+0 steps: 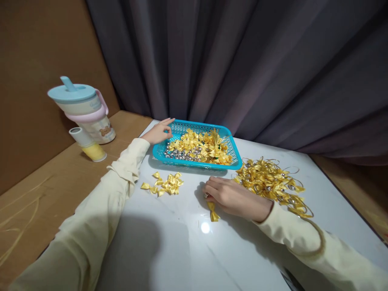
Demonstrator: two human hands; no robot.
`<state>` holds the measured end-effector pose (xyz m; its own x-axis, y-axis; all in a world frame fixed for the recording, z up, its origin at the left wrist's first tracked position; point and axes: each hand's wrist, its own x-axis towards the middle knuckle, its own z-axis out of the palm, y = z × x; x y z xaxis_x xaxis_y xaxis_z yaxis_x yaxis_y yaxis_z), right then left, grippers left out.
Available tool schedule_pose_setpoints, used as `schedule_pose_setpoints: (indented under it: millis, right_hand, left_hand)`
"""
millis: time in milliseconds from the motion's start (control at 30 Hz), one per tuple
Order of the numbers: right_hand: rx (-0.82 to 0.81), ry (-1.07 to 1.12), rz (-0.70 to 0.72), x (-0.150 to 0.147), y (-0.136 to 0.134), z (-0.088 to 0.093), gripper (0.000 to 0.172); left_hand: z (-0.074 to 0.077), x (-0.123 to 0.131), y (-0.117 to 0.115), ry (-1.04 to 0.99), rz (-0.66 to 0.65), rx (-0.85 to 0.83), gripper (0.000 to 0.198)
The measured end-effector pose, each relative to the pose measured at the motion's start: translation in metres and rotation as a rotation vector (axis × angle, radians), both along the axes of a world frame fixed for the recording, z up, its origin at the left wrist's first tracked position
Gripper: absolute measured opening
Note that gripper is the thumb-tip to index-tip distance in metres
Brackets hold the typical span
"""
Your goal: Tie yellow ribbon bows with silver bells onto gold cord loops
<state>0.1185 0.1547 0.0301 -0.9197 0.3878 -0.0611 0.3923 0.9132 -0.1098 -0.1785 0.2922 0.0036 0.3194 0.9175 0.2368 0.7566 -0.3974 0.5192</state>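
My left hand (159, 132) is at the left end of a turquoise plastic basket (194, 163). Its thumb and forefinger curl together in a pinch while other fingers stretch over the rim; I cannot make out anything between the tips. Inside the basket are yellow satin bows (209, 145) and small silver bells (183, 155). Low over the white table, my right hand (226, 195) is closed with a silver bell (206, 195) at its fingertips. A single yellow bow (214, 213) shows just below those fingers, partly hidden by them.
Several loose bows (165, 184) lie in front of the basket. On the right is a tangled heap of bows with bells and cords (269, 182). A tumbler (87, 109) and a spool of yellow thread (91, 147) stand left. Behind hangs a dark curtain (212, 60).
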Motion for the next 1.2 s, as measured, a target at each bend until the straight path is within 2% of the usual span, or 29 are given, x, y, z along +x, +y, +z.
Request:
schedule_pose_setpoints:
  millis: [100, 200, 333, 467, 600, 767, 867, 967, 1100, 1200]
  right_hand:
    - [-0.018, 0.071, -0.032, 0.000, -0.004, 0.001, 0.016]
    - [-0.085, 0.251, -0.051, 0.001, -0.010, 0.007, 0.015]
    - [-0.160, 0.491, -0.023, -0.003, -0.020, 0.020, 0.012]
    - [-0.222, 0.597, -0.028, -0.007, -0.027, 0.034, 0.011]
    - [-0.204, 0.662, 0.003, -0.010, -0.026, 0.039, 0.011]
    - [-0.096, 0.779, 0.059, -0.016, -0.019, 0.040, 0.011]
    - [0.027, 0.758, 0.076, -0.024, -0.005, 0.041, 0.008]
    - [0.167, 0.672, -0.020, -0.040, 0.027, 0.041, 0.012]
    - [0.115, 0.468, -0.149, -0.069, 0.078, 0.039, 0.016]
    - [0.135, 0.274, -0.166, -0.088, 0.098, 0.033, 0.017]
  left_hand:
    - [0.000, -0.001, 0.001, -0.001, -0.002, -0.004, 0.017]
    - [-0.001, -0.001, 0.002, 0.003, -0.010, 0.002, 0.018]
    - [-0.002, -0.001, 0.003, 0.008, -0.010, 0.012, 0.017]
    - [-0.002, -0.001, 0.003, 0.005, -0.003, 0.012, 0.018]
    - [-0.002, -0.001, 0.002, 0.012, -0.011, 0.008, 0.019]
    - [0.000, 0.000, 0.001, 0.021, -0.008, 0.008, 0.018]
    - [0.000, 0.001, 0.001, 0.025, 0.000, 0.010, 0.017]
    - [-0.001, 0.000, 0.002, 0.030, -0.004, 0.016, 0.017]
    - [-0.003, -0.002, 0.003, 0.019, -0.006, 0.031, 0.016]
    - [-0.004, -0.002, 0.003, 0.017, -0.017, 0.037, 0.017]
